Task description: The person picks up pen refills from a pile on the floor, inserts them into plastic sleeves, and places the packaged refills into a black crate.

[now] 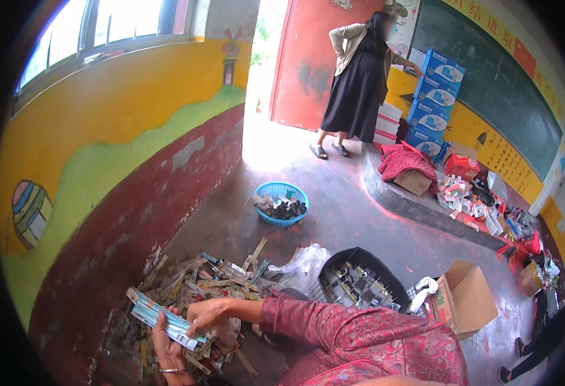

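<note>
Red patterned sleeve (308, 318) reaching across to a bundle of pale-blue strips (157, 313)

Closest to us is that sleeve, dark red with a woven-looking pattern. Out of its cuff comes the right hand (208, 314), its fingers bent in against the lower right end of the bundle; whether they pinch it or merely press on it, I can't tell. The left hand (165, 342), a bangle (172, 370) round its wrist, is wrapped around the same bundle, which slants above the floor (337, 222).

Underneath and past the hands spreads a loose heap of flat strips (195, 283), tan, yellowish and blue, crossing one another every which way. Just beyond it sits a crumpled white plastic bag (300, 269), beside a black basket (395, 289) full of small greyish pieces too jumbled to name. An open cardboard box (475, 296) stands to the right of that.

Further out, a blue basket (279, 220) holds black items and something pale. On the raised step (417, 215) a red cloth (406, 161) drapes over a carton, near a pile of mixed packets (469, 199). A person in a black dress (360, 96) stands before the red door (308, 64), one arm out toward a stack of blue boxes (430, 116). Behind those hangs a chalkboard (501, 96).
</note>
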`<action>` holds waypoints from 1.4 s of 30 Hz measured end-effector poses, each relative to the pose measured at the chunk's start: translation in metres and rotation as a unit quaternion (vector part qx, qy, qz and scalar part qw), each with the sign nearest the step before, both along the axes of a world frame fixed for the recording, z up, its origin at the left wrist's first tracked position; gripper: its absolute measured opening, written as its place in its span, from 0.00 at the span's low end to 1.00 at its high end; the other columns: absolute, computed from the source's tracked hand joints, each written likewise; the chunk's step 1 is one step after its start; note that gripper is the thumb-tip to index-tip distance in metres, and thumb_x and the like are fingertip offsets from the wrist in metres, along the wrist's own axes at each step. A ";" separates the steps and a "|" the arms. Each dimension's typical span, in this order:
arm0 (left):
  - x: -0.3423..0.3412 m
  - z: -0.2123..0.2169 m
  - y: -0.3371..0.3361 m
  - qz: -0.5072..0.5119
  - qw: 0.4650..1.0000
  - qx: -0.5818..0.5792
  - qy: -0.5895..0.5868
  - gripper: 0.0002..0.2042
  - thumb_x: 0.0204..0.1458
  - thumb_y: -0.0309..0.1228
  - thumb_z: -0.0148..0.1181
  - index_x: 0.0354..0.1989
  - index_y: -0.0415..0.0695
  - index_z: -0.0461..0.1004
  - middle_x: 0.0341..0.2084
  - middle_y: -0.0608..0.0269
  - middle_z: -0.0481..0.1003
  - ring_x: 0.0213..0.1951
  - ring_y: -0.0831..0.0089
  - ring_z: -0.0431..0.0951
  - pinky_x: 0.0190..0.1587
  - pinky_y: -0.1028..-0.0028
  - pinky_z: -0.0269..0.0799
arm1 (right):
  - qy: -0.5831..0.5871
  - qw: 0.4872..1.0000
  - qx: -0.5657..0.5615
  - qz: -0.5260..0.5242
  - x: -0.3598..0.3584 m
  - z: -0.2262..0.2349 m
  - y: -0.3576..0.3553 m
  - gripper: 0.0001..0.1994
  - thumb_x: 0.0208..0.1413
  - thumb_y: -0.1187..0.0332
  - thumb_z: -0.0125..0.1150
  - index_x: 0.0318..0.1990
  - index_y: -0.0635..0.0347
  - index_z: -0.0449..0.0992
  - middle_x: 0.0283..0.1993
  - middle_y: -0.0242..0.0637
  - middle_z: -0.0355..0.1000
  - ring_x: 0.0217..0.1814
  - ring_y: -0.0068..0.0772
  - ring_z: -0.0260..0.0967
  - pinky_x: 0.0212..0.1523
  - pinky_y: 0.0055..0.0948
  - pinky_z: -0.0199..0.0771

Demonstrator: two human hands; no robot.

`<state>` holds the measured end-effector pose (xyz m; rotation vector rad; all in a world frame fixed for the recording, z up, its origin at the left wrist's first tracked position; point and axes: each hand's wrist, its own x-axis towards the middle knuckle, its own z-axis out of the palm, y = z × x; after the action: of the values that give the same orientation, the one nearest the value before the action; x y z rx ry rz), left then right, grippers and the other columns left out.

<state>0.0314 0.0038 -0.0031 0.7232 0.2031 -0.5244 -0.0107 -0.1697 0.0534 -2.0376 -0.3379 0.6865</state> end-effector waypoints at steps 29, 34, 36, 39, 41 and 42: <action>-0.008 0.021 -0.034 -0.078 0.983 -0.018 -0.164 0.31 0.46 0.31 0.50 0.60 0.38 0.48 0.56 0.50 0.57 0.58 0.60 0.57 0.61 0.62 0.49 | -0.090 0.974 0.120 -0.167 -0.001 0.001 -0.016 0.17 0.40 0.61 0.56 0.29 0.70 0.74 0.24 0.45 0.70 0.27 0.34 0.67 0.29 0.33 0.65; 0.005 0.031 -0.036 -0.081 0.988 -0.010 -0.127 0.22 0.54 0.31 0.47 0.54 0.30 0.55 0.48 0.47 0.67 0.47 0.61 0.71 0.49 0.67 0.69 | -0.013 0.984 0.068 -0.163 0.020 -0.022 -0.018 0.15 0.46 0.59 0.56 0.33 0.62 0.77 0.30 0.35 0.72 0.33 0.28 0.69 0.36 0.30 0.68; 0.022 -0.006 -0.014 -0.146 0.953 -0.225 -0.143 0.21 0.55 0.32 0.46 0.54 0.33 0.56 0.49 0.47 0.65 0.51 0.61 0.68 0.52 0.65 0.66 | 0.011 0.988 -0.010 -0.157 0.019 -0.003 -0.008 0.15 0.44 0.60 0.55 0.33 0.64 0.77 0.28 0.40 0.73 0.32 0.29 0.69 0.36 0.29 0.67; -0.009 0.008 0.002 -0.040 0.995 -0.062 -0.070 0.20 0.54 0.31 0.48 0.53 0.34 0.56 0.50 0.46 0.64 0.51 0.59 0.67 0.54 0.64 0.65 | 0.004 0.978 0.125 -0.169 0.013 -0.014 -0.006 0.14 0.53 0.62 0.54 0.32 0.67 0.74 0.27 0.34 0.71 0.28 0.22 0.67 0.30 0.21 0.67; -0.008 0.003 0.007 -0.029 0.996 -0.055 -0.070 0.20 0.54 0.31 0.49 0.52 0.34 0.58 0.51 0.44 0.63 0.51 0.58 0.67 0.55 0.63 0.64 | 0.150 0.940 0.205 -0.228 0.014 -0.010 -0.008 0.10 0.54 0.66 0.52 0.31 0.66 0.72 0.24 0.31 0.70 0.20 0.22 0.67 0.19 0.18 0.68; -0.010 0.004 0.008 -0.011 0.997 -0.058 -0.050 0.19 0.54 0.31 0.49 0.51 0.34 0.59 0.50 0.45 0.64 0.51 0.58 0.67 0.55 0.64 0.64 | 0.164 0.937 0.209 -0.225 0.012 -0.011 -0.006 0.10 0.54 0.66 0.53 0.31 0.66 0.72 0.24 0.30 0.70 0.20 0.21 0.66 0.20 0.18 0.67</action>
<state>0.0212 0.0113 0.0014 0.6375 0.0709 -0.5154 0.0010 -0.1755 0.0426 -1.4865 0.1692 0.5919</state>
